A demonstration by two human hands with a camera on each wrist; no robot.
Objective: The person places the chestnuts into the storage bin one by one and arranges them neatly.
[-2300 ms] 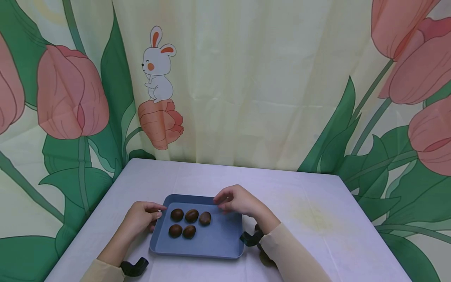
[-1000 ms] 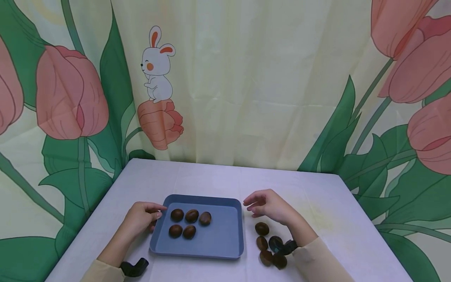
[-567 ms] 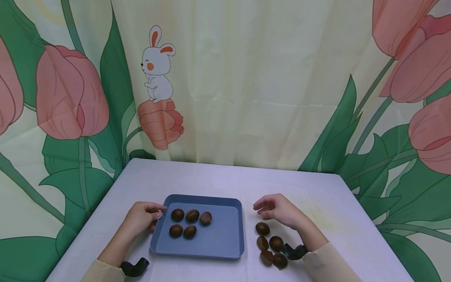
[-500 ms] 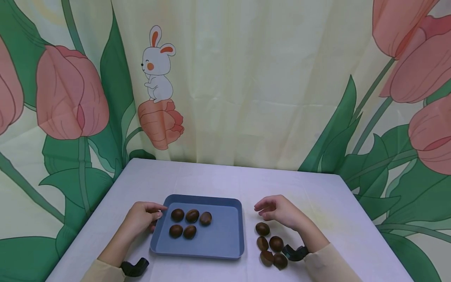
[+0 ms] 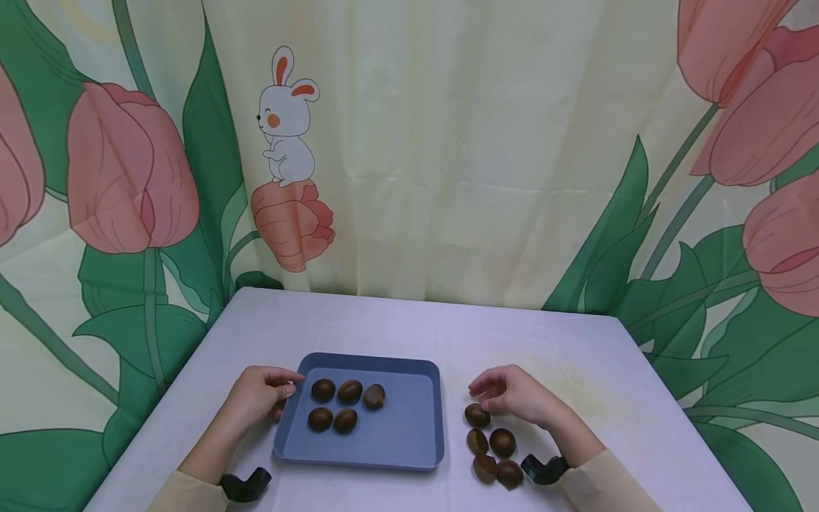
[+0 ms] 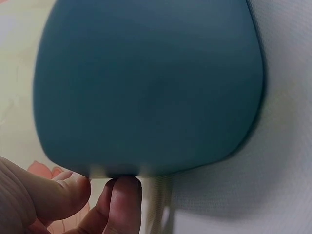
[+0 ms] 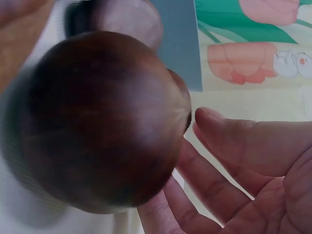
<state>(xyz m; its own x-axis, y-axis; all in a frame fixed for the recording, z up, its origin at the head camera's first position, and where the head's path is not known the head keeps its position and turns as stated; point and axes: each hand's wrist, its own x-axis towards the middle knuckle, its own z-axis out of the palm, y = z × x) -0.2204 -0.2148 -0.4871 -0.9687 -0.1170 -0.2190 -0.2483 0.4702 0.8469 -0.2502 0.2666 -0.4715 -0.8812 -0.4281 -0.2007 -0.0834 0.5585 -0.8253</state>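
Note:
Several glossy brown chestnuts (image 5: 350,391) lie in two rows in the left part of a blue-grey tray (image 5: 409,427). My left hand (image 5: 256,393) rests at the tray's left rim, thumb and fingertips against its outer side in the left wrist view. More chestnuts (image 5: 502,442) sit in a cluster on the cloth right of the tray. Over the farthest chestnut (image 5: 476,417) hovers my right hand (image 5: 515,395), fingers loosely bent and thumb apart, holding nothing. In the right wrist view a big blurred chestnut (image 7: 107,122) covers part of the fingers.
A white cloth (image 5: 384,320) covers the table. Behind it hangs a curtain (image 5: 448,178) printed with tulips and a rabbit. Black wrist cameras (image 5: 544,469) sit at both cuffs, the right one close beside the cluster.
My right hand has moved right from over the tray to the loose chestnuts, then lowered towards the farthest one. The left hand and the tray have stayed in place.

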